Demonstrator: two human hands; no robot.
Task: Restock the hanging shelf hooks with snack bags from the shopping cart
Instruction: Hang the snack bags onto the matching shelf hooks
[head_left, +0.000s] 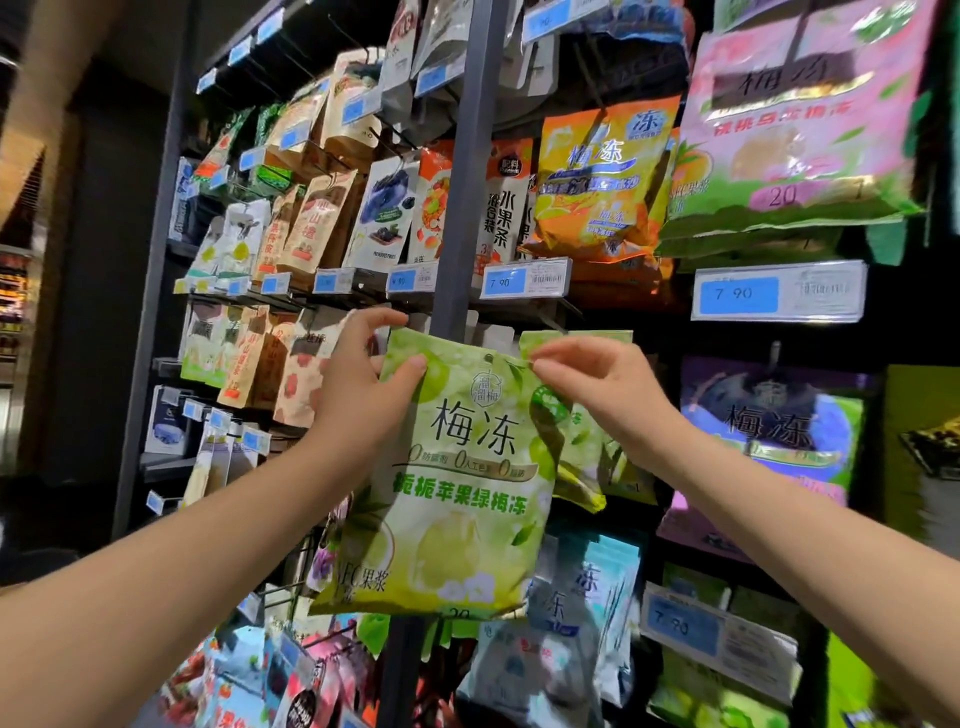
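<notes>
- Up at the rack, I hold a light-green glossy snack bag with big dark characters (457, 483) by its top edge, its front facing me.
- My left hand (363, 384) pinches the bag's top left corner, thumb on the front and fingers curled over the edge behind.
- My right hand (597, 384) pinches the top right corner between thumb and forefinger.
- The bag hangs straight down between my hands, in front of the grey metal upright post (467, 156); its small hang hole shows at top centre, and I cannot tell whether a hook is through it.
- Just behind it to the right hangs a second green bag of the same kind (582, 457).
- Above, an orange-and-yellow bag (597, 176) hangs over a blue-and-white price label (524, 279).
- To the right hangs a purple-and-green bag (769, 431).
</notes>
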